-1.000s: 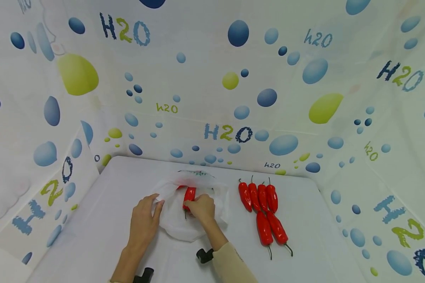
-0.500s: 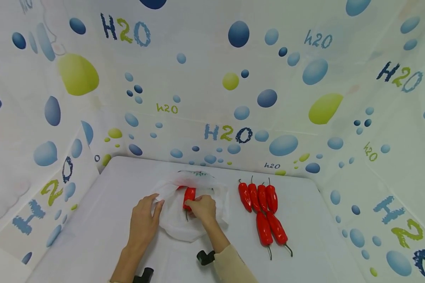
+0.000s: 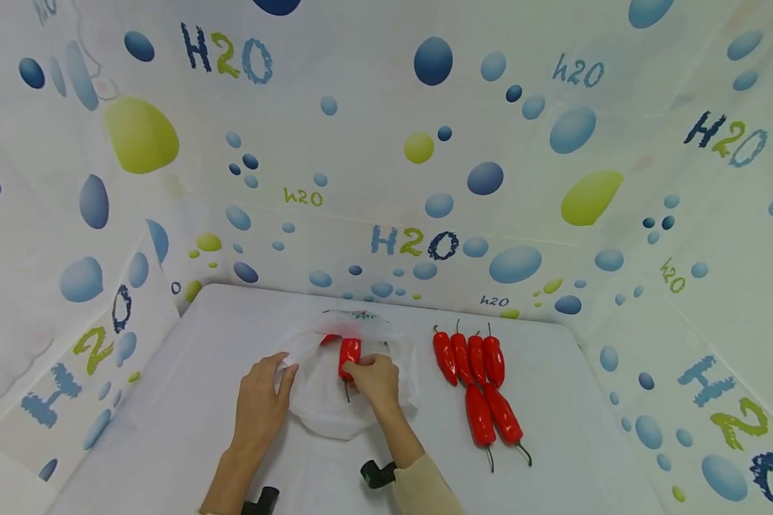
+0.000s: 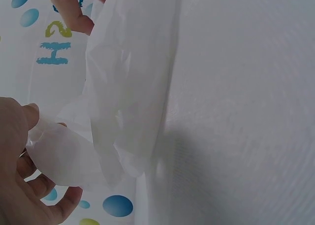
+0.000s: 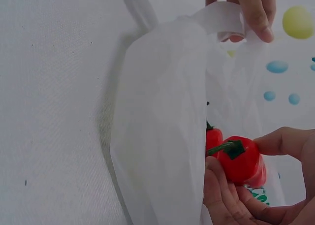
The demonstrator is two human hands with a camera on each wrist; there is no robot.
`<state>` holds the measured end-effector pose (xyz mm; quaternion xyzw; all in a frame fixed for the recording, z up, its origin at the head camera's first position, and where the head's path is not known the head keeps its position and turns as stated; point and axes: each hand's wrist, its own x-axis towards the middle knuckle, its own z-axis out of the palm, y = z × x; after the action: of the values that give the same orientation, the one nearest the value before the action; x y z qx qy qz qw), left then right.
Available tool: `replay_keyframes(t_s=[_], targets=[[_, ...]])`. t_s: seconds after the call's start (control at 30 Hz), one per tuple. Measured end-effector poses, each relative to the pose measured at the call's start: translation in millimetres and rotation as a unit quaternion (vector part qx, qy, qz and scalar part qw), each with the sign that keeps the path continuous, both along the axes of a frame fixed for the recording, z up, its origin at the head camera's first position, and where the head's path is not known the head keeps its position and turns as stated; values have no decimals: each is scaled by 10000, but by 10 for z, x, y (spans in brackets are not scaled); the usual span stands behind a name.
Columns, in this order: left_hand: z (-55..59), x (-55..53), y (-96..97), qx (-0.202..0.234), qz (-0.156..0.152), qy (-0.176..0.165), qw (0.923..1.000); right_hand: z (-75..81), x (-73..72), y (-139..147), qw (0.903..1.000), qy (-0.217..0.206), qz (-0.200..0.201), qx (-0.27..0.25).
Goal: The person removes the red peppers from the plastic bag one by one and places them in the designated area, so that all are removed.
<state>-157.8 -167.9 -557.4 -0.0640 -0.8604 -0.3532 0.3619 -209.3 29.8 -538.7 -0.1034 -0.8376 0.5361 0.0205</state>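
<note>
A thin white plastic bag point(image 3: 325, 422) lies on the table with its mouth toward me. My left hand point(image 3: 262, 400) pinches the bag's left edge between thumb and fingers, and the left wrist view shows the film point(image 4: 64, 151) stretched from that grip. At the bag's mouth, my right hand point(image 3: 376, 383) holds a red chili pepper point(image 3: 350, 354), its green stem pointing toward me. Seen from the right wrist, thumb and fingers clasp this pepper point(image 5: 239, 161) from both sides. Another red pepper point(image 5: 213, 138) shows beside it, partly hidden by the bag.
To the right of the bag, several red peppers point(image 3: 469, 357) lie in a row on the white table point(image 3: 573, 429), with two more peppers point(image 3: 481, 415) nearer me. A patterned curtain point(image 3: 373, 143) encloses the back and sides.
My right hand has shifted slightly to the right, and the pepper in it has moved a little right and up. My left hand keeps its place on the bag.
</note>
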Motion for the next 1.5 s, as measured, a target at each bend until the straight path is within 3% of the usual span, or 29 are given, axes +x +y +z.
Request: replay_keyframes(t_s=[0.27,0.7,1.5], targets=[[-9,-11,-6,-11,-73,242,9997,28,36,40,9983,126,44,-567],[-32,-19,0,20,-25,135,9999,101,117,107,9959,151,92,-891],[-24,-19,3,-29,-32,128,9999,181,306,231,9948,626,95,-802]])
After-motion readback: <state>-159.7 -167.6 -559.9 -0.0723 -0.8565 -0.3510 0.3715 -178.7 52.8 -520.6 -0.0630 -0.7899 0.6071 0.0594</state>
